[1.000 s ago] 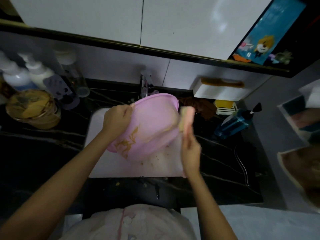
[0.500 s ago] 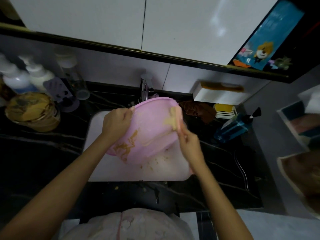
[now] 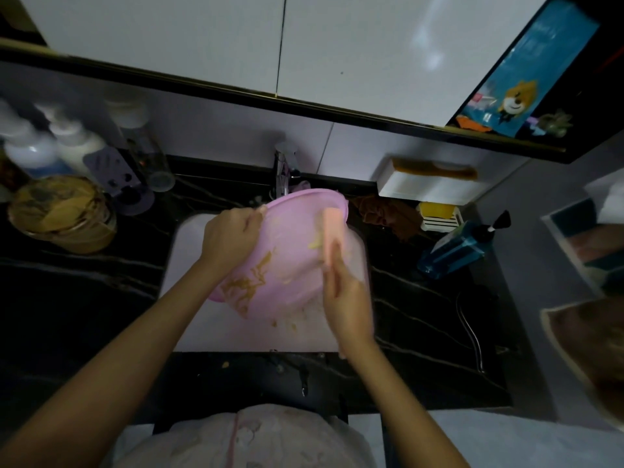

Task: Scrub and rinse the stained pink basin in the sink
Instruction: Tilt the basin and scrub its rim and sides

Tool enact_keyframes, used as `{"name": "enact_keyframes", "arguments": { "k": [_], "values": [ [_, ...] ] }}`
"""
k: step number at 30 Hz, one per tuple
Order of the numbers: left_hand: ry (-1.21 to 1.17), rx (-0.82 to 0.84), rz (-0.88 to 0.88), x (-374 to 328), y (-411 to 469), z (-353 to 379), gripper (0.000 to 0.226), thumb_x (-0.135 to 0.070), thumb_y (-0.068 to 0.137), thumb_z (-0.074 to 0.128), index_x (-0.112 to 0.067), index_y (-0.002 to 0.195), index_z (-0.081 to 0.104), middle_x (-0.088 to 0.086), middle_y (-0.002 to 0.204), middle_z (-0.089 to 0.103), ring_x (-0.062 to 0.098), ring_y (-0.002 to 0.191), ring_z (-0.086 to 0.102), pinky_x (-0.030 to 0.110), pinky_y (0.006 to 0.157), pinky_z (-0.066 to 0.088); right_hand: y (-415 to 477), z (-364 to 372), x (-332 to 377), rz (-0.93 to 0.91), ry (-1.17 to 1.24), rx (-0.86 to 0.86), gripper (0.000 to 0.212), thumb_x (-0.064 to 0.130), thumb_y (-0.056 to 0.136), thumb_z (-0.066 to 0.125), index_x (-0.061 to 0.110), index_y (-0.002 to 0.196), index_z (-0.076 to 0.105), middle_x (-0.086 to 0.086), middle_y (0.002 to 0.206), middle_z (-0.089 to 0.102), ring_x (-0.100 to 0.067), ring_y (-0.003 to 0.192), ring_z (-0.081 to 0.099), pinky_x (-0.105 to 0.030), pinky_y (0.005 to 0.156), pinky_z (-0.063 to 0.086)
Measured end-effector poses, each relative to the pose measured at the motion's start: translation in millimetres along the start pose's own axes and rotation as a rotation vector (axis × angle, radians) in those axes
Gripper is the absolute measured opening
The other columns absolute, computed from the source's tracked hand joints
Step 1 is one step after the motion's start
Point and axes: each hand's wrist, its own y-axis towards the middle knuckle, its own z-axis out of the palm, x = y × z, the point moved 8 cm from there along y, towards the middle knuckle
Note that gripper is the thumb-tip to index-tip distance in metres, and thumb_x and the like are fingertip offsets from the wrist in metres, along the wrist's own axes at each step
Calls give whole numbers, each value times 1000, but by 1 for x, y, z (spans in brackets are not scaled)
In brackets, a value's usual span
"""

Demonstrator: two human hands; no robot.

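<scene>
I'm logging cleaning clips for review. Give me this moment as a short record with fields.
basin: pink basin, held tilted over the white sink, its inside facing the person
left hand: grips the basin's left rim
right hand: holds an orange-pink sponge against the inner wall near the upper right rim
stains: brown smears on the lower left of the inside
sink floor: small crumbs below the basin
faucet: behind the basin; water flow cannot be told
</scene>
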Motion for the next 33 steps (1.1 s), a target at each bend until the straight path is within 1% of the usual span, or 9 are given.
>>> {"name": "enact_keyframes", "arguments": {
  "k": [3, 8, 10, 12, 18, 21, 24, 29, 33],
  "values": [
    [6, 19, 5, 2, 2, 1, 47, -48, 91, 28, -18, 57, 42, 12, 63, 59, 34, 68, 57, 32, 58, 32, -31, 19, 28, -307, -215, 16, 52, 41, 94, 36, 30, 145, 33, -11, 55, 63, -31, 46, 58, -31, 39, 37],
    [-7, 75, -11, -3, -1, 7, 47, -48, 90, 28, -21, 53, 34, -3, 53, 44, 27, 61, 49, 30, 58, 27, 6, -12, -9, 52, -40, -116, 52, 36, 100, 34, 35, 148, 13, -13, 58, 57, -30, 53, 57, -41, 46, 47],
    [-10, 88, -34, -1, 0, 7, 48, -50, 89, 28, -19, 53, 35, -4, 54, 45, 26, 62, 48, 30, 58, 26, -9, -5, 15, -90, -118, -154, 54, 41, 97, 28, 34, 147, 10, -11, 53, 56, -30, 47, 55, -32, 42, 37],
    [1, 105, -32, -2, 2, 9, 47, -51, 89, 27, -18, 57, 41, 0, 60, 50, 26, 67, 52, 30, 60, 28, -30, 9, 34, -249, -220, -109, 57, 41, 92, 32, 26, 147, 27, -6, 44, 55, -26, 36, 50, -26, 37, 27],
    [-196, 88, 50, 9, -13, -1, 35, -49, 88, 32, -19, 91, 49, -3, 84, 55, 16, 77, 51, 30, 64, 35, -22, -2, 36, -357, -367, -145, 53, 41, 92, 33, 26, 143, 32, -3, 38, 48, -22, 28, 44, -26, 29, 29],
    [-308, -32, -55, 51, -52, 0, 30, -46, 91, 36, -23, 98, 53, -4, 89, 57, 9, 79, 52, 17, 65, 40, -14, -3, 33, -309, -332, -127, 56, 44, 93, 28, 28, 147, 27, -5, 45, 52, -24, 35, 48, -29, 35, 33],
    [-338, -51, -217, 81, -77, 10, 32, -49, 93, 31, -26, 73, 43, -4, 66, 49, 14, 61, 46, 30, 58, 38, -11, -7, 27, -247, -302, -50, 54, 45, 97, 27, 35, 149, 15, -8, 56, 56, -26, 47, 53, -32, 43, 38],
    [-179, -64, -89, 36, -56, -3, 36, -42, 92, 29, -18, 68, 42, 9, 60, 49, 29, 60, 50, 36, 58, 33, 1, -18, 23, -24, -70, -35, 52, 41, 99, 33, 40, 148, 15, -4, 64, 55, -24, 61, 56, -33, 52, 42],
    [-84, -106, -44, 19, -46, -9, 38, -33, 91, 33, -7, 73, 54, 21, 73, 62, 35, 70, 57, 34, 59, 31, -35, 6, 52, -373, -302, 76, 53, 46, 99, 28, 37, 148, 11, -15, 71, 66, -35, 64, 62, -34, 54, 42]
  ]
}}
